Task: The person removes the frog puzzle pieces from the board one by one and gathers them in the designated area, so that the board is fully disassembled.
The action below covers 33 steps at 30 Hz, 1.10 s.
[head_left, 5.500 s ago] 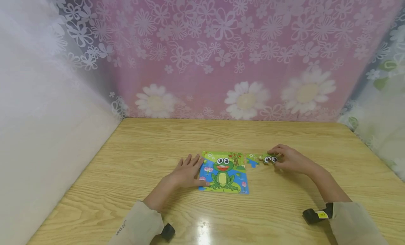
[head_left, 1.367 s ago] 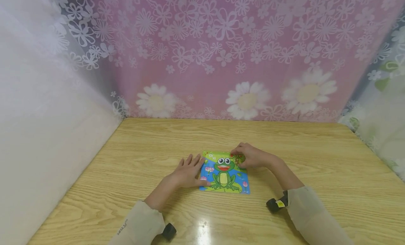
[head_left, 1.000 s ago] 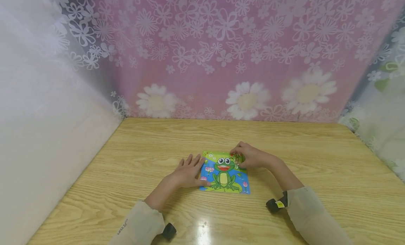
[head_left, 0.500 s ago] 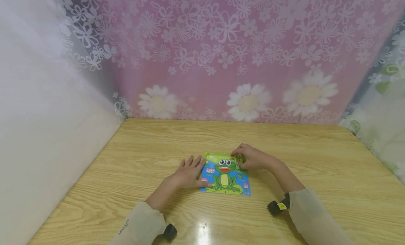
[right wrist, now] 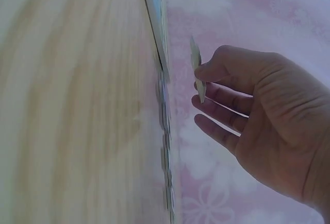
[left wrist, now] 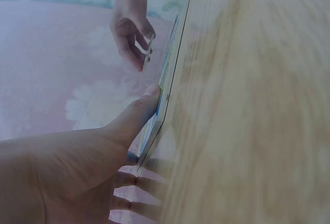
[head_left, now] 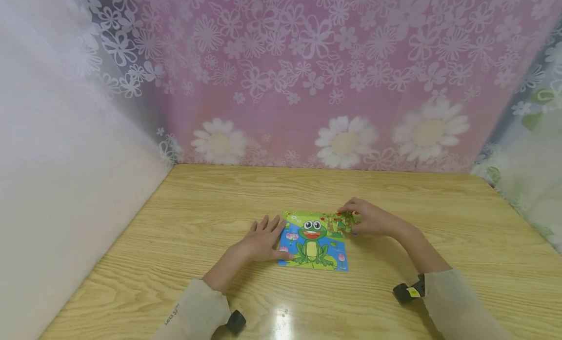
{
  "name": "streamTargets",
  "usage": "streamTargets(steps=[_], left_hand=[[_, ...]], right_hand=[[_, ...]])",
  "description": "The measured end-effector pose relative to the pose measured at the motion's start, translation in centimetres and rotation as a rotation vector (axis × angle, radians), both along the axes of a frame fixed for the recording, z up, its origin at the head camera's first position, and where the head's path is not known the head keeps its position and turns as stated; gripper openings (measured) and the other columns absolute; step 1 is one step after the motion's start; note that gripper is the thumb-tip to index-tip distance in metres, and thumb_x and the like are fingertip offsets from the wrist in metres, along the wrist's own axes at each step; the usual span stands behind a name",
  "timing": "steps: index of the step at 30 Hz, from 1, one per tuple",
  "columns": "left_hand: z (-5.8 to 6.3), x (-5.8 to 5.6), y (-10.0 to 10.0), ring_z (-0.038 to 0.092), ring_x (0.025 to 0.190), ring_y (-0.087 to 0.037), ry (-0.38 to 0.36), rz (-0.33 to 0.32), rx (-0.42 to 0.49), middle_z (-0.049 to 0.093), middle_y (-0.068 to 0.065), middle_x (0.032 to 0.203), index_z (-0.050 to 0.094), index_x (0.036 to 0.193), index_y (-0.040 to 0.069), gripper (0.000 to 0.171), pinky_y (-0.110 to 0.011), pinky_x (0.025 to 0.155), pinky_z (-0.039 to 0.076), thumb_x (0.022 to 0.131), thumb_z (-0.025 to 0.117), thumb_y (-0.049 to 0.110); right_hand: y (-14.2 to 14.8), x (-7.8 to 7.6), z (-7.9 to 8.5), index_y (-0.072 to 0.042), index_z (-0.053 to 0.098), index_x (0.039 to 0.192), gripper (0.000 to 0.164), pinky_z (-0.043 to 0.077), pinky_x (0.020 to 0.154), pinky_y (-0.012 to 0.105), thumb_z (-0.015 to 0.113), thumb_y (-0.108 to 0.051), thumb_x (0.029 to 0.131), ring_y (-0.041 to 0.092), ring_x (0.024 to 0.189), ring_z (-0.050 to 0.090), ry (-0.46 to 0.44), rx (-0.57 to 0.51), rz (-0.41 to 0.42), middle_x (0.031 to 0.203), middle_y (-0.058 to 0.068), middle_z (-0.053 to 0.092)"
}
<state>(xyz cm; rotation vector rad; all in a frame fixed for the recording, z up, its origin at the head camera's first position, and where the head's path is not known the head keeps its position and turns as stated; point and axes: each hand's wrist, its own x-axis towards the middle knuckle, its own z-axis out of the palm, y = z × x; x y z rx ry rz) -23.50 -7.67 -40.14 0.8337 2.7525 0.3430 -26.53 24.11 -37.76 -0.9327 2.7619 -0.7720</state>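
Observation:
A square frog jigsaw puzzle (head_left: 311, 252) lies flat on the table. My left hand (head_left: 261, 243) rests at its left side, fingers spread, with the thumb on the puzzle's front left part; the left wrist view shows that thumb (left wrist: 136, 113) on the edge. Just past the puzzle's upper right corner, my right hand (head_left: 373, 219) pinches a puzzle piece (right wrist: 196, 64) between thumb and fingers. In the right wrist view the piece is raised off the table and seen edge-on. Its print is mostly covered by the fingers in the head view.
Several flat loose pieces (right wrist: 164, 112) lie in a row on the table beside the puzzle's right side, largely behind my right hand in the head view. The wooden table (head_left: 219, 193) ends at a pink flowered curtain (head_left: 272, 86); a white sheet (head_left: 79, 159) hangs at the left.
My right hand has lifted a piece from the puzzle's upper right corner and moved right with it. Earlier it held a frog-eyes piece further right. My left hand stays in place.

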Motion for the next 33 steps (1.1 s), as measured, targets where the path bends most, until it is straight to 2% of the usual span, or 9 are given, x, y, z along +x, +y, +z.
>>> streamTargets(steps=[8,21,33], left_hand=[[-0.1,-0.1,-0.1,0.001,0.135,-0.037,-0.001,-0.001,-0.001,0.008,-0.013,0.151,0.015,0.148,0.007,0.094,-0.055,0.105,0.005,0.082,0.053,0.063],[-0.2,-0.1,-0.1,0.001,0.135,-0.038,0.004,-0.01,-0.002,0.008,-0.013,0.151,0.015,0.148,0.007,0.094,-0.056,0.104,0.005,0.082,0.053,0.062],[-0.1,0.0,0.0,0.001,0.135,-0.037,0.002,-0.007,0.0,0.008,-0.013,0.151,0.016,0.148,0.007,0.093,-0.055,0.105,0.005,0.082,0.053,0.062]], right_hand=[[3.0,1.2,0.5,0.001,0.056,0.122,0.044,0.043,0.079,0.043,0.061,0.002,0.078,0.025,0.098,0.049,0.028,-0.006,-0.037,0.111,0.009,0.05],[7.7,2.6,0.5,0.0,0.058,0.12,0.04,0.042,0.077,0.045,0.063,0.0,0.08,0.023,0.095,0.05,0.05,-0.014,-0.105,0.11,0.008,0.051],[10.8,3.0,0.0,0.003,0.056,0.12,0.042,0.045,0.075,0.044,0.067,-0.003,0.08,0.029,0.098,0.051,0.03,-0.016,-0.143,0.113,0.014,0.051]])
